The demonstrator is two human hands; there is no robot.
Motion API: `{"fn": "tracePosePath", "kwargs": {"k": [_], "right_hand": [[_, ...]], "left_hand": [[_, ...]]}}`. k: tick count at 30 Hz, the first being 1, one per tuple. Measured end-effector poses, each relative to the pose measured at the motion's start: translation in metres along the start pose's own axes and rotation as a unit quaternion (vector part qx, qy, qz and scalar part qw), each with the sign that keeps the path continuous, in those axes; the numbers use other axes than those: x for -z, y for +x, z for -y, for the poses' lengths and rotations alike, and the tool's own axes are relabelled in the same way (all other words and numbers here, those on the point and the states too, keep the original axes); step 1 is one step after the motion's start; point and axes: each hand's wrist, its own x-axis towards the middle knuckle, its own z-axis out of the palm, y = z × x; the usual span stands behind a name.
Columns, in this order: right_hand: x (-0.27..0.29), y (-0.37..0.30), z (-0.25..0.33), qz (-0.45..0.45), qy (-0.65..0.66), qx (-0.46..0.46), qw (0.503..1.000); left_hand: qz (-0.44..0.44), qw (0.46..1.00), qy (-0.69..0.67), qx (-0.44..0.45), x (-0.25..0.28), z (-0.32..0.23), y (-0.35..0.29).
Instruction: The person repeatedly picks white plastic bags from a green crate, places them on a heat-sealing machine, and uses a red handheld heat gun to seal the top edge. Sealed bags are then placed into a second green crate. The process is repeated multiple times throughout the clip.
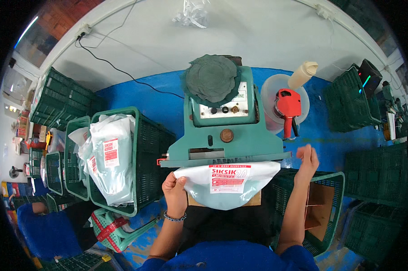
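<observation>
My left hand pinches the upper left corner of a white plastic bag with a red printed label. The bag's upper edge lies along the long front bar of a green sealing machine, and its rounded lower part hangs toward me over a brown board. My right hand is raised just past the bar's right end, apart from the bag. Its fingers are loosely bent and somewhat apart, with nothing visible in them. Whether the bag's edge sits inside the bar is hidden.
Stacked dark green cloth pieces lie on the machine. A red label gun and a cream bottle rest on a round white tub. Left, a green crate holds similar bags; another crate stands right. A person's blue sleeve shows left.
</observation>
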Motion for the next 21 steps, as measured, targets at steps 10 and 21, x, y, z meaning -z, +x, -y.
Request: {"fn": "tracePosePath", "kwargs": {"k": [10, 21], "right_hand": [[-0.066, 0.119, -0.098, 0.035, -0.541, 0.083, 0.836], [0.015, 0.063, -0.050, 0.140, -0.079, -0.070, 0.985]], "left_hand": [[-0.008, 1.000, -0.016, 0.010, 0.009, 0.013, -0.008], [0.029, 0.999, 0.008, 0.023, 0.020, 0.032, -0.022]]}}
